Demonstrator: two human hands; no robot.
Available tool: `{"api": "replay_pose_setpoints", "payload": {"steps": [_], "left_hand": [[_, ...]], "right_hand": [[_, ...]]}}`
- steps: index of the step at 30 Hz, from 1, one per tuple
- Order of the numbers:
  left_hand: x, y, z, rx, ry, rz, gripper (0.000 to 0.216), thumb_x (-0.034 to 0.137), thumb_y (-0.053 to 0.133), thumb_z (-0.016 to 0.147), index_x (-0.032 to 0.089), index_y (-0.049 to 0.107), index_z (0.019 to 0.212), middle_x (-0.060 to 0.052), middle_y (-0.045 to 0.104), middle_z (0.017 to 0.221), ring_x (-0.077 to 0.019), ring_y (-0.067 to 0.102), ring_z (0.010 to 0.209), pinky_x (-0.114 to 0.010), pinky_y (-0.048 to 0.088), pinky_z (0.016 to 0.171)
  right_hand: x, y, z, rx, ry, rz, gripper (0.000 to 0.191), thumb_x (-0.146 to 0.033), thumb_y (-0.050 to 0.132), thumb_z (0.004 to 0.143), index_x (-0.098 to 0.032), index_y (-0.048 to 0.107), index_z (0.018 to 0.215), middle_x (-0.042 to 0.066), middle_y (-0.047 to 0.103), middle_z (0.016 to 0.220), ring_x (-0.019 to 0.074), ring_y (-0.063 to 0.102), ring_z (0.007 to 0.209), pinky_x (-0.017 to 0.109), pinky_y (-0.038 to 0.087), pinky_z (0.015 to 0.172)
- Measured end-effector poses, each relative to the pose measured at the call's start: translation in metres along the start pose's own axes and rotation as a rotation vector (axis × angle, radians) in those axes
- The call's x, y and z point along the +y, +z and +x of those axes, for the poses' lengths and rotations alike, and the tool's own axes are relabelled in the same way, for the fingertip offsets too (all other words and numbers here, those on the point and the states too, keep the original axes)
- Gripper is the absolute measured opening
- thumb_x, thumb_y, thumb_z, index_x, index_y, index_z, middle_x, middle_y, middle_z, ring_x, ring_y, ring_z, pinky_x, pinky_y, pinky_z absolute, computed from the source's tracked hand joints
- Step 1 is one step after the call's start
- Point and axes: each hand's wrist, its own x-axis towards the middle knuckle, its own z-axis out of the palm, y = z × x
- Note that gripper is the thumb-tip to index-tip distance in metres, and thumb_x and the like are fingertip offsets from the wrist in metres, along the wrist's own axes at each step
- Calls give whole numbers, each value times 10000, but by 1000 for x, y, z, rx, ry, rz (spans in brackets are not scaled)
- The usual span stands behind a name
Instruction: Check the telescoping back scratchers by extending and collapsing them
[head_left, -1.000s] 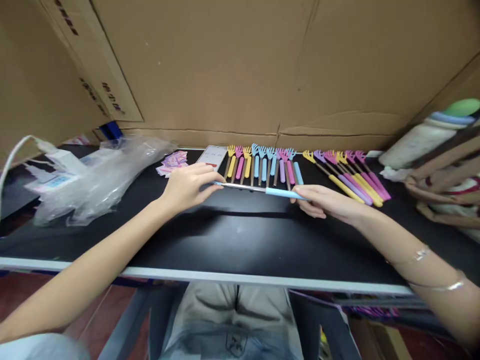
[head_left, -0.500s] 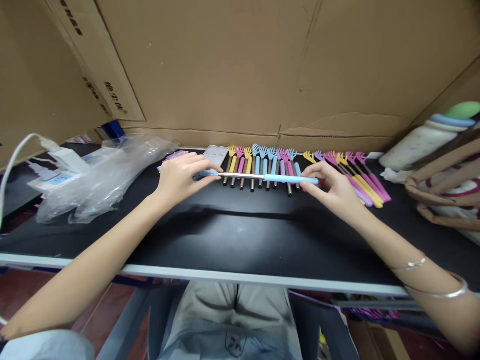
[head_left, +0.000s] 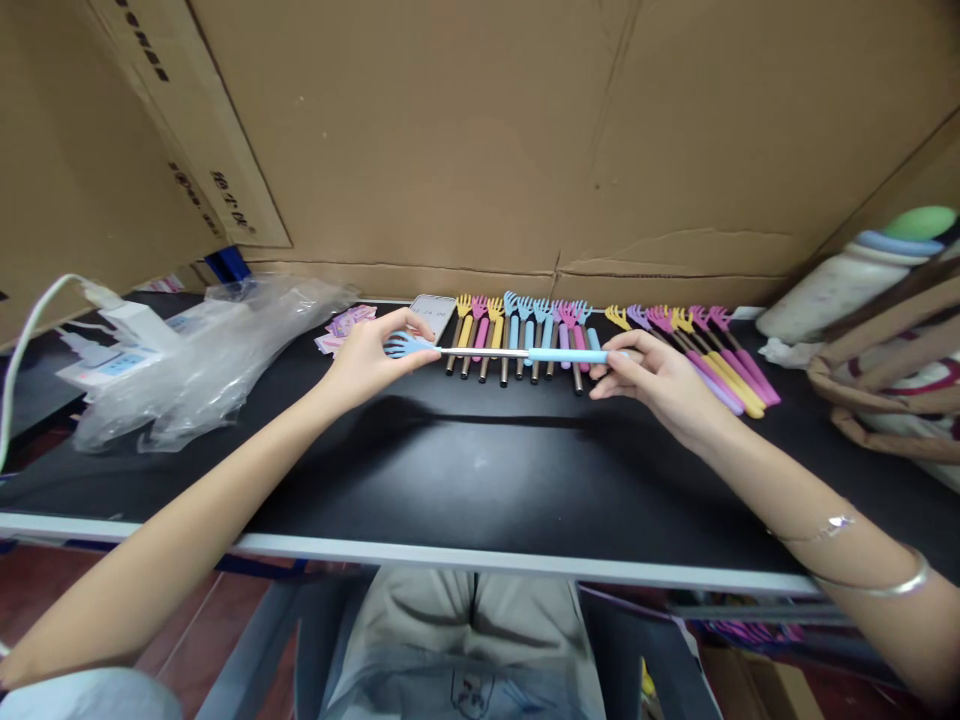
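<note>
Both hands hold one blue back scratcher (head_left: 517, 353) stretched out sideways above the black table (head_left: 480, 470). My left hand (head_left: 369, 358) pinches its blue claw head. My right hand (head_left: 654, 378) grips its blue handle. A metal telescopic shaft runs between them. Just behind it lies a row of several closed back scratchers (head_left: 525, 330) in yellow, pink, blue and purple, standing side by side. A second bunch of back scratchers (head_left: 701, 345) lies slanted just beyond my right hand.
A crumpled clear plastic bag (head_left: 202, 355) and a white charger with cable (head_left: 112, 320) lie at left. A phone (head_left: 433, 310) and pink slips (head_left: 345, 325) sit near the row. Cardboard walls (head_left: 480, 140) close the back. A bottle (head_left: 847, 280) and bag (head_left: 892, 390) stand right.
The blue scratcher has been carried farther from me, over the row, and my hands have drawn closer together. The claw head now shows at my left fingertips.
</note>
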Motion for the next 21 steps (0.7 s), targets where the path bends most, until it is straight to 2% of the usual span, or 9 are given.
{"api": "replay_pose_setpoints", "payload": {"steps": [4, 8, 13, 18, 21], "left_hand": [[2, 1, 1, 23, -118, -209, 277, 451, 625, 800, 191, 580, 883, 0, 649, 743, -111, 588, 564, -219, 474, 555], [2, 3, 1, 26, -143, -294, 293, 470, 616, 808, 193, 547, 875, 7, 643, 714, -109, 593, 561, -211, 481, 546], [9, 2, -4, -50, -88, -235, 251, 436, 582, 851, 194, 521, 872, 38, 603, 582, -106, 579, 503, -211, 480, 546], [14, -2, -6, -3, -26, -141, 203, 392, 564, 857, 200, 497, 854, 73, 532, 494, -95, 516, 386, -198, 411, 454], [13, -3, -7, 0, 13, -80, 172, 367, 547, 864, 201, 503, 856, 84, 520, 484, -92, 510, 372, -203, 409, 472]], "right_hand": [[4, -3, 3, -14, 82, 93, 398, -495, 735, 748, -219, 514, 929, -3, 683, 802, 138, 681, 650, 296, 570, 695], [2, -2, 4, -37, 97, 88, 382, -501, 705, 769, -206, 530, 935, -5, 670, 780, 117, 649, 612, 265, 543, 626], [0, -5, 5, -53, 87, 64, 375, -480, 705, 762, -196, 511, 913, -17, 639, 681, 112, 594, 517, 254, 495, 514], [0, -7, 4, -123, 29, 1, 367, -499, 662, 804, -202, 490, 934, -40, 604, 622, 123, 577, 465, 272, 484, 470], [0, -6, 2, -125, -12, -28, 371, -528, 631, 827, -202, 489, 931, -48, 589, 597, 122, 567, 431, 267, 477, 441]]}}
